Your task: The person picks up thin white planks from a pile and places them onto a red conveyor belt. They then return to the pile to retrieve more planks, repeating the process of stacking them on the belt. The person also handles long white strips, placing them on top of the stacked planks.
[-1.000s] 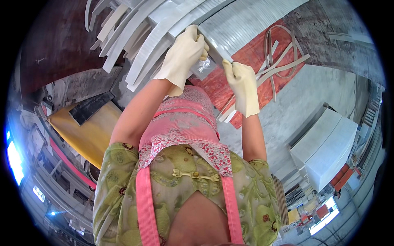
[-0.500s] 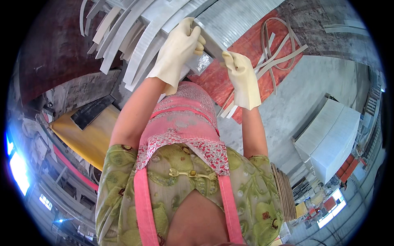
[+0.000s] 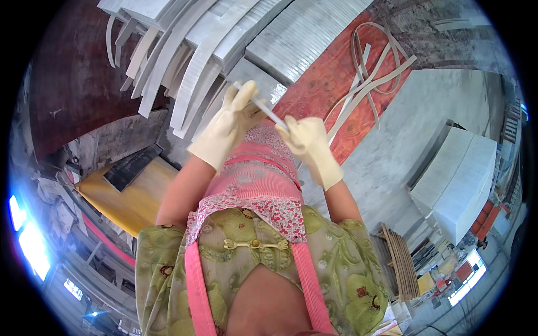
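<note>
Between my gloved hands, close to the apron (image 3: pixel 249 176), is a thin, straight pale grey strip (image 3: pixel 270 113), seen nearly edge-on. It slants from upper left to lower right. My left hand (image 3: pixel 227 123), in a cream rubber glove, is closed around its upper part. Pinched in my right hand (image 3: pixel 309 144), gloved the same way, is the strip's lower right end. Just beyond them a ribbed pale grey stack (image 3: pixel 305 42) lies beside a red board (image 3: pixel 319 84). A shiny clear piece (image 3: pixel 277 92) shows partly behind the strip.
Long pale strips (image 3: pixel 193 78) hang over the near edge of stacked slabs at the upper left. Looped and crossed strips (image 3: pixel 367 87) lie on the red board. A large white block (image 3: pixel 454 179) stands at right, a yellow sheet (image 3: pixel 126 193) at left.
Both hands have drawn back toward my body with the piece between them. It has turned from showing a broad face to nearly edge-on, and my hands are slightly nearer in height.
</note>
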Action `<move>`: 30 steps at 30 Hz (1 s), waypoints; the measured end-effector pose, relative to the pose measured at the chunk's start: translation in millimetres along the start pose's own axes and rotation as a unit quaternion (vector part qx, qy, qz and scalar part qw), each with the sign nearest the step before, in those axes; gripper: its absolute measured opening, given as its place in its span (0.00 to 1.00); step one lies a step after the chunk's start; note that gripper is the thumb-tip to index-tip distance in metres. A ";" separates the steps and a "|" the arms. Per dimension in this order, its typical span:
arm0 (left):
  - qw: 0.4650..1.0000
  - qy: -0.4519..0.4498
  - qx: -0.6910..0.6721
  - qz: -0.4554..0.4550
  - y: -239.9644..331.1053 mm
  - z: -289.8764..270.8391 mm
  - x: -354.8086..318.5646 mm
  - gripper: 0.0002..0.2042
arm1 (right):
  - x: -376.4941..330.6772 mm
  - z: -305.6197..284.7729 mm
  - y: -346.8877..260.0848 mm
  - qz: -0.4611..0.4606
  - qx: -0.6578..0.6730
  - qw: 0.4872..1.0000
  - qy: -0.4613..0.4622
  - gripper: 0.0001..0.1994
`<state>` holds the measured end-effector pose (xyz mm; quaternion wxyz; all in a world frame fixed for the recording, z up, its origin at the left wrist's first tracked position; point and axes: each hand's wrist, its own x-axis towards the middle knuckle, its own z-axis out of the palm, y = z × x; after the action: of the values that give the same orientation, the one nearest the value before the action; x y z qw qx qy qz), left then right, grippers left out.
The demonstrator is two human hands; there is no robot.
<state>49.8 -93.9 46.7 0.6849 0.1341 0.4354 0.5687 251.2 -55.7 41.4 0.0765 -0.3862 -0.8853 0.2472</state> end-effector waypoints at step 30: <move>0.977 0.125 0.026 -0.169 -13.9 -38.8 -10.5 0.27 | -20.1 -15.0 -4.2 0.363 0.429 0.827 -0.020 0.18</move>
<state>30.2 -119.8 19.2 0.7075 0.0039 0.5484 0.4458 267.3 -67.0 57.6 0.1219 -0.6028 -0.4878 0.6195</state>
